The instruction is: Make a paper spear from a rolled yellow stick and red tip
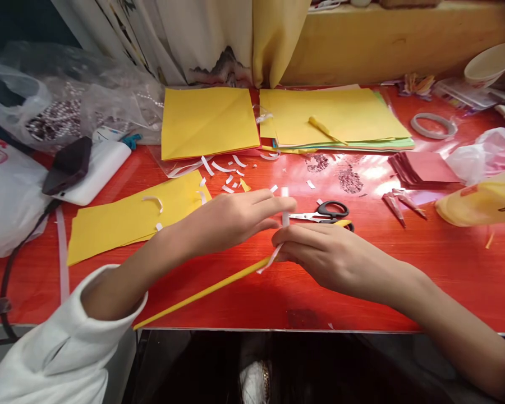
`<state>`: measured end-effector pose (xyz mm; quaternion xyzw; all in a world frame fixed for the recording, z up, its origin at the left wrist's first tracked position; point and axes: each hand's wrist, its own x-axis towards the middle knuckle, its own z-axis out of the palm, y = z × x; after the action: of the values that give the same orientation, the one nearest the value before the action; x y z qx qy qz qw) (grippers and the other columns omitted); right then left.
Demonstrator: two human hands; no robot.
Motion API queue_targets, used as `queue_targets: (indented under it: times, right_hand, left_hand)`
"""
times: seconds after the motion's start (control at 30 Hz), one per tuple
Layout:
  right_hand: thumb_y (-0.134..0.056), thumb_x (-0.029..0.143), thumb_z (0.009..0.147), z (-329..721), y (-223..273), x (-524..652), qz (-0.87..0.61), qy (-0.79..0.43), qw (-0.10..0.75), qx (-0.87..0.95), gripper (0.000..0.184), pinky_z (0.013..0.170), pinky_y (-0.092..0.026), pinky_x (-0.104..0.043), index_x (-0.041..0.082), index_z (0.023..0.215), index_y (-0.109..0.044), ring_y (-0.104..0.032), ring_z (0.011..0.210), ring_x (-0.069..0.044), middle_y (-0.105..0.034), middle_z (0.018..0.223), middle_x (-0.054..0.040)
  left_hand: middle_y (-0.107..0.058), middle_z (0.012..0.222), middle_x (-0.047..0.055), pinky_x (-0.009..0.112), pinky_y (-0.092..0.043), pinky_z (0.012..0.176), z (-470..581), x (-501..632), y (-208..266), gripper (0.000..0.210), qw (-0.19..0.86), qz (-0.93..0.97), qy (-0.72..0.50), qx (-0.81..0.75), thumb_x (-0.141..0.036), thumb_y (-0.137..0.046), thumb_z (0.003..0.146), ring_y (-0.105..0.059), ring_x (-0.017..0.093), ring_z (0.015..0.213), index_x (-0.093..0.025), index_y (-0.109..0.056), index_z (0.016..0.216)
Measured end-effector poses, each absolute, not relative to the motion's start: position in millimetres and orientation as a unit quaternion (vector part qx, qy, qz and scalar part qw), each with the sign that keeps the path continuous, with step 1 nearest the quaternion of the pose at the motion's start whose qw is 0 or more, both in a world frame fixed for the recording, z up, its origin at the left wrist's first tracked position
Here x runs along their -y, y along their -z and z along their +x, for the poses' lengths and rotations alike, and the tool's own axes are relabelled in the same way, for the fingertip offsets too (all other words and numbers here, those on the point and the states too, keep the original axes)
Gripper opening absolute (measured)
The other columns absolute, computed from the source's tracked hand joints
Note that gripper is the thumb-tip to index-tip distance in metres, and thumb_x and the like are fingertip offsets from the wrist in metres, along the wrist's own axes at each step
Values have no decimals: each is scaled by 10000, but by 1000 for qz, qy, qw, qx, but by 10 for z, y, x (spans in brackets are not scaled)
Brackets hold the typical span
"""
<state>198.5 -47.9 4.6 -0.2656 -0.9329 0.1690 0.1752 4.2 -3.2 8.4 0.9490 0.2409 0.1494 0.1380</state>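
Stick (pixel 202 294), yellow, qty 1: over worktop (pixel 235 311), far end pinched in R hand (pixel 336 255) w/ white strip (pixel 270 260), 1; long axis runs diag., from R hand down-left to near edge. L hand (pixel 235 219): fingers at 2nd strip (pixel 285 219); grip can't be told. Scissors (pixel 315 215), 1 pr, just beyond R hand, which part-hides them. Paper stacks (pixel 210 120), yellow-topped, 2, at back; tape roll (pixel 432 135), 1; dk-red cones (pixel 393 210), 2, to rt.

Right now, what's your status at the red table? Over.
Right hand holding slender yellow stick. Left hand at white strip. Black-handled scissors lie just beyond right hand.
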Motion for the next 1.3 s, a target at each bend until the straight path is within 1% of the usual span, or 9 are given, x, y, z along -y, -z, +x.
queue_targets:
  times: [0.2, 0.4, 0.53, 0.63, 0.73, 0.8, 0.93, 1.07, 1.3]
  right_hand:
    - [-395, 165, 893, 2038, -8, 458, -326, -165, 225, 903, 293, 627, -458, -281, 163, 1177, -470, -577, 724, -141, -636, 964, -68]
    - [-397, 166, 888, 2106, 27, 382, -321, -81, 214, 919, 199, 620, -445, -308, 153, 961, -582, -578, 749, -150, -496, 1245, -120]
    - [-373, 129, 884, 2124, 67, 341, -309, -40, 143, 939, 241, 602, -425, -306, 146, 848, -611, -576, 766, -156, -485, 1258, -106]
    - [-388, 103, 863, 2153, 106, 316, -319, -12, 112, 941, 235, 578, -417, -297, 145, 851, -619, -578, 746, -156, -490, 1248, -104]
    - [-396, 106, 858, 2171, 119, 302, -337, -8, 130, 933, 222, 576, -418, -290, 138, 898, -612, -577, 699, -140, -521, 1197, -123]
    - [-400, 127, 868, 2165, 111, 303, -356, -14, 149, 922, 210, 582, -421, -280, 131, 921, -602, -580, 689, -136, -555, 1144, -123]
    - [-391, 190, 896, 2127, 105, 318, -391, -11, 194, 899, 209, 565, -413, -257, 121, 928, -585, -584, 686, -137, -624, 1004, -97]
    - [-412, 216, 895, 2112, 148, 319, -417, -5, 225, 881, 193, 565, -402, -242, 124, 926, -579, -577, 676, -127, -642, 916, -80]
    - [-403, 253, 901, 2083, 191, 322, -415, 10, 202, 887, 219, 508, -335, -241, 129, 895, -582, -501, 572, -113, -606, 759, -57]
  left_hand:
    - [-635, 858, 26, 248, -432, 694, -142, -111, -78, 216, -129, 933, -195, -273, -176, -365, 881, -583, 130, 796, -175, -513, 1039]
    - [-637, 726, 52, 249, -343, 506, -338, -394, 49, 211, -185, 880, -164, -406, -288, -366, 884, -580, 146, 626, -168, -537, 917]
    - [-620, 658, 29, 240, -304, 490, -367, -457, 133, 206, -137, 909, -84, -385, -350, -432, 852, -572, 153, 598, -177, -544, 837]
    - [-636, 744, 30, 230, -336, 539, -368, -464, 129, 245, -69, 920, -68, -380, -378, -481, 827, -584, 154, 667, -176, -541, 954]
    - [-637, 781, 14, 216, -371, 582, -318, -405, 25, 333, 20, 908, -148, -390, -392, -514, 809, -564, 116, 660, -209, -506, 1088]
    - [-640, 851, 16, 206, -391, 629, -246, -309, -82, 277, 89, 901, -192, -379, -387, -490, 827, -562, 100, 705, -214, -539, 1037]
    - [-639, 883, 3, 213, -404, 690, -81, -77, -214, 220, 198, 921, -111, -318, -370, -525, 808, -570, 105, 784, -200, -596, 929]
    - [-650, 800, -16, 213, -401, 657, 24, 36, -184, 155, 230, 894, -124, -364, -253, -488, 838, -571, 89, 719, -193, -625, 881]
    - [-652, 753, -29, 203, -398, 590, 139, 106, -124, 124, 312, 828, -169, -433, -239, -532, 800, -564, 79, 652, -181, -642, 802]
